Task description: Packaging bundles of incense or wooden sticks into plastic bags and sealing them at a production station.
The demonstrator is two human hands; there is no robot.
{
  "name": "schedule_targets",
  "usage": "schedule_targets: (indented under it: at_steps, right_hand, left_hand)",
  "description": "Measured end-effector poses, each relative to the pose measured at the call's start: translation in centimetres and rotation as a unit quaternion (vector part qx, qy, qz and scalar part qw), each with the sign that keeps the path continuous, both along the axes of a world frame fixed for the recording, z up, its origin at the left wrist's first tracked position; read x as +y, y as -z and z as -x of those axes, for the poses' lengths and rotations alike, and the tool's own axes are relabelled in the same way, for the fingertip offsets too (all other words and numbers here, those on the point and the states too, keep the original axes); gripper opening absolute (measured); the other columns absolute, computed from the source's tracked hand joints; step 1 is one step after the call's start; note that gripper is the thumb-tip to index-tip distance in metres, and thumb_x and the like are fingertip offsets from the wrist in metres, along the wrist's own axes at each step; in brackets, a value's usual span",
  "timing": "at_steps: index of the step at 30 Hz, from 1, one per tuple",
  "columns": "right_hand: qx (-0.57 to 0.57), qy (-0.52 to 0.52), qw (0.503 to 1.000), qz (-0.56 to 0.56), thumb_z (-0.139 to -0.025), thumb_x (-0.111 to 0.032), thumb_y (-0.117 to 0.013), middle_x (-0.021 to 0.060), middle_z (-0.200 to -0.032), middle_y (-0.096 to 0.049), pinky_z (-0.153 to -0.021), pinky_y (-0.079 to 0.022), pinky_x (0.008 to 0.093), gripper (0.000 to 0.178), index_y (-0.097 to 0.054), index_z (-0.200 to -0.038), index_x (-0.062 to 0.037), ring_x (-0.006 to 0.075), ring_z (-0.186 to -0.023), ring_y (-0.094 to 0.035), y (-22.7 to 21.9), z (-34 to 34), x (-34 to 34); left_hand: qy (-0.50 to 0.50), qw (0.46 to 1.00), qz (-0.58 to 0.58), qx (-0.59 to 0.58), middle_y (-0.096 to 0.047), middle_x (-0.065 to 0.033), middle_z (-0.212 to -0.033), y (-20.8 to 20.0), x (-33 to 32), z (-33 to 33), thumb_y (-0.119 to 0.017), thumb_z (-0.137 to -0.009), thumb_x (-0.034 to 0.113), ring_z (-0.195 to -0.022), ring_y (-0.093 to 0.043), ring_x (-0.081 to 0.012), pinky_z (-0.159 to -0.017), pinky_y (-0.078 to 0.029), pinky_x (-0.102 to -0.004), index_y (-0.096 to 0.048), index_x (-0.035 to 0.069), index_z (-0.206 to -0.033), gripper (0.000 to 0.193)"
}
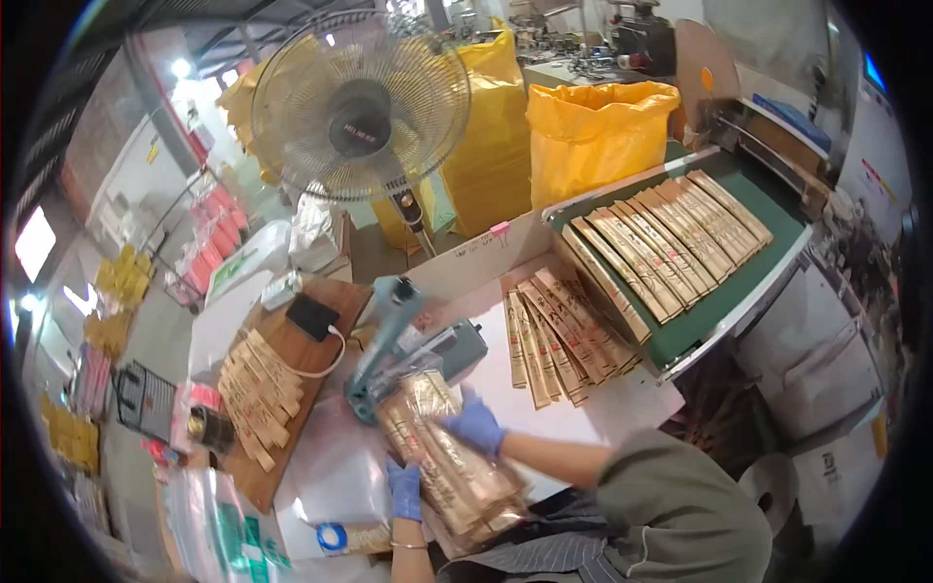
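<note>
A clear plastic bag filled with long brown paper-sleeved packets [457, 476] lies slanted in front of me. My left hand [404, 489], in a blue glove, grips the bag's left side, its fingers partly hidden. Blue-gloved too and slightly blurred, my right hand [474, 425] holds the bag from the right near its upper end. That upper end is right beside a blue-grey hand-press bag sealer [384, 345], whose arm is raised.
Loose paper-sleeved packets [559, 340] fan out on the white table; more line the green conveyor belt [680, 335]. At left, a wooden board [326, 374] carries packets and a black phone [312, 317] with a white cable. A standing fan [360, 117] and yellow sack [598, 141] are beyond.
</note>
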State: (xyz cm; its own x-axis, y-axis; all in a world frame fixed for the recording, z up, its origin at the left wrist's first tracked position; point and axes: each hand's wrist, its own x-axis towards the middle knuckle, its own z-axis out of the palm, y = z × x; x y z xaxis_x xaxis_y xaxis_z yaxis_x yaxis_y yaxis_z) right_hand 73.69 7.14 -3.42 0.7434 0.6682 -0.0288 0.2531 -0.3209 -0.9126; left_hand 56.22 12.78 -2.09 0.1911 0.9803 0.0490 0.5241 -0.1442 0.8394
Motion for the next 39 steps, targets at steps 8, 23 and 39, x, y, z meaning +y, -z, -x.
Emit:
schedule_targets:
  at_steps: [8, 23, 39]
  right_hand:
    - [0.551, -0.207, 0.809, 0.009, -0.069, -0.026, -0.075, 0.0109, -0.106, -0.055, -0.082, -0.048, 0.0327, 0.07, -0.04, -0.123, 0.0004, 0.0231, -0.095, -0.055, -2.1, 6.2, -18.1]
    - [0.123, -0.47, 0.776, -0.403, -0.07, -0.017, -0.067, 0.0099, -0.124, -0.044, -0.091, -0.044, 0.0374, 0.083, -0.02, -0.139, -0.0073, 0.0228, -0.106, -0.049, -22.1, 22.7, -3.3]
    - [0.072, -0.583, 0.696, -0.414, -0.064, -0.006, -0.071, 0.0067, -0.111, -0.05, -0.085, -0.044, 0.0285, 0.073, -0.034, -0.127, -0.0014, 0.0163, -0.098, -0.051, -19.5, 40.2, 1.1]
  left_hand:
    - [0.157, 0.835, 0.38, -0.366, -0.045, -0.0104, -0.123, 1.3, -14.5, 9.2, -0.081, -0.061, 0.019, -0.114, -0.043, -0.0213, -0.097, -0.037, -0.0342, -0.025, 0.0, -0.135, 0.094]
    - [-0.174, 0.911, -0.122, 0.352, -0.063, -0.0138, -0.085, -23.3, -18.3, 38.4, -0.053, -0.076, 0.008, -0.073, -0.06, -0.0237, -0.065, -0.047, -0.0323, -0.06, 0.0, -0.09, 0.017]
    - [0.127, 0.99, 0.033, 0.054, -0.058, -0.0087, -0.111, -6.6, -6.1, 46.3, -0.05, -0.086, 0.02, -0.094, -0.058, -0.0229, -0.086, -0.045, -0.0349, -0.047, 0.003, -0.12, 0.038]
